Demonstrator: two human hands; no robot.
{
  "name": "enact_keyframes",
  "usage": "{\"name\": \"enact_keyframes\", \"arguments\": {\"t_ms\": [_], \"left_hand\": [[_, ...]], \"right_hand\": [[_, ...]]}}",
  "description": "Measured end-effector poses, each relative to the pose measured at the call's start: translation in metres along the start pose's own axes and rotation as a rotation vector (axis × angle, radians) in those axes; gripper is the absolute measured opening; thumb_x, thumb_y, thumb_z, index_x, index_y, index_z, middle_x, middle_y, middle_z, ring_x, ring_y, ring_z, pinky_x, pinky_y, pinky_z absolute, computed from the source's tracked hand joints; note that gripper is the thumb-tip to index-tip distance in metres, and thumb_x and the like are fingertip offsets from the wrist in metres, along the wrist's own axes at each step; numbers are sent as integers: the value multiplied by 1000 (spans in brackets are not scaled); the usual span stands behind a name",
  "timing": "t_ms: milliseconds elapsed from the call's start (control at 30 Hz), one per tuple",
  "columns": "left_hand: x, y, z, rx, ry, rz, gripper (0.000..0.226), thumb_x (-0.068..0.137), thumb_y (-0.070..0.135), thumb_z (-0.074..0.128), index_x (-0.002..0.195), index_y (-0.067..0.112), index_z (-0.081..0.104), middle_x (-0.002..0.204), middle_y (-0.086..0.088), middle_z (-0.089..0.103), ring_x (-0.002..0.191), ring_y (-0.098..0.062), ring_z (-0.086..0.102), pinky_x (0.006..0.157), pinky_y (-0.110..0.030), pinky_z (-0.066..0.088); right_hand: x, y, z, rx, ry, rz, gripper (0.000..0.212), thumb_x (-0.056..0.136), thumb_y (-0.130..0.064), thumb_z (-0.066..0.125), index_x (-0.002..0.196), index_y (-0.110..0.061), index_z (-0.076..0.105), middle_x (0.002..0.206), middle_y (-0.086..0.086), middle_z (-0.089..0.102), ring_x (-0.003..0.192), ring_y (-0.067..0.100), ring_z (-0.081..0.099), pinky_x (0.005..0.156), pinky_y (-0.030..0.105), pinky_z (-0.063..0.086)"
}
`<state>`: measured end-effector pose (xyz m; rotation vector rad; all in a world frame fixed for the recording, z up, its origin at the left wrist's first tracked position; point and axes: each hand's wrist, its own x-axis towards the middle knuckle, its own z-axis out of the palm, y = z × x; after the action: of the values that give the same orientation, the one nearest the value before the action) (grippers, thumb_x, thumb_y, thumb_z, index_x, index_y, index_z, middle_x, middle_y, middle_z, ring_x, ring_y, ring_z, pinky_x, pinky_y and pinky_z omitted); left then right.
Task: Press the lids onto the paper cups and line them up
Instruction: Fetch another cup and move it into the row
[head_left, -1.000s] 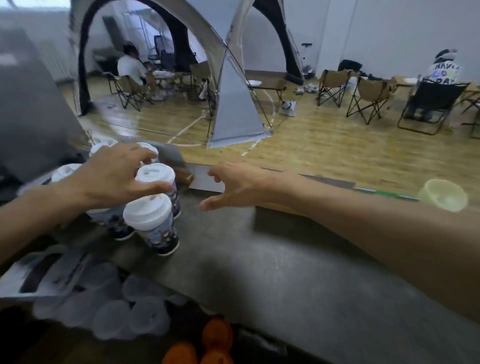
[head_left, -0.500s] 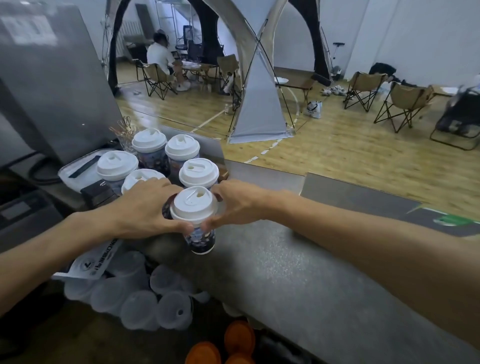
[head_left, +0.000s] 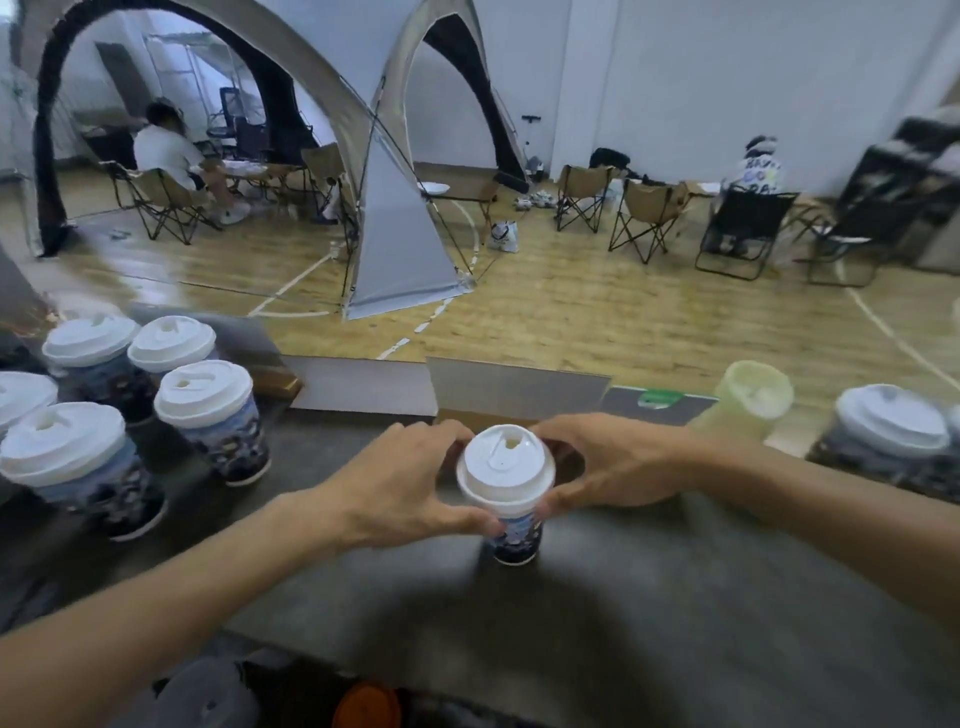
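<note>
A paper cup (head_left: 514, 538) with a dark blue printed wall stands upright on the grey counter (head_left: 649, 613), near the middle of its width. A white lid (head_left: 505, 470) sits on its top, with the sip hole toward the far side. The left hand (head_left: 410, 480) curls around the cup from the left, its thumb on the near side just under the lid's rim and its fingers bent round the far side. The right hand (head_left: 613, 462) mirrors it from the right, fingers curled behind the lid and thumb meeting the cup's wall in front. Both hands clamp the cup between them.

Well apart to the left stands a group of lidded cups (head_left: 208, 415), set close together on the counter's left end. At the far right edge is another lidded cup (head_left: 891, 436), blurred. Between it and the right hand stands a pale yellow-green plastic cup (head_left: 748, 402). Beyond the counter lies a wooden floor (head_left: 571, 322) with a grey tent (head_left: 395, 218) and folding chairs (head_left: 649, 213).
</note>
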<state>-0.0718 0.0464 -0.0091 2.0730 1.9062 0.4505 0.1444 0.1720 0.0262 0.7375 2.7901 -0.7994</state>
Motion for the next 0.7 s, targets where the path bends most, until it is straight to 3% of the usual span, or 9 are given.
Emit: {"name": "enact_keyframes", "arguments": {"t_ms": [100, 200, 333, 700], "left_hand": [[39, 50, 32, -70, -20, 84, 82, 62, 80, 72, 124, 29, 56, 116, 13, 68, 99, -8, 64, 87, -37, 55], [67, 91, 50, -56, -32, 138, 72, 67, 73, 77, 120, 29, 56, 113, 12, 69, 96, -10, 64, 84, -38, 56], [87, 128, 61, -26, -68, 137, 70, 66, 74, 77, 113, 28, 55, 101, 11, 68, 87, -10, 62, 78, -39, 55], [93, 161, 68, 77, -78, 101, 70, 69, 83, 64, 109, 30, 42, 95, 13, 63, 82, -11, 59, 73, -32, 49]], "right_hand": [[-57, 46, -9, 94, -1, 52, 57, 85, -42, 78, 137, -33, 55, 124, -23, 66, 112, -2, 62, 97, 25, 51], [-98, 76, -15, 116, 14, 105, 49, 87, -36, 78, 130, -42, 54, 119, -30, 64, 108, -7, 60, 91, 18, 48], [-129, 104, -23, 126, 32, 157, 60, 88, -29, 79, 141, -28, 51, 130, -14, 64, 119, 5, 61, 103, 34, 50], [-148, 133, -21, 314, 4, 150, 69, 85, -7, 68, 146, -32, 47, 133, -10, 66, 124, 13, 61, 108, 43, 48]]}}
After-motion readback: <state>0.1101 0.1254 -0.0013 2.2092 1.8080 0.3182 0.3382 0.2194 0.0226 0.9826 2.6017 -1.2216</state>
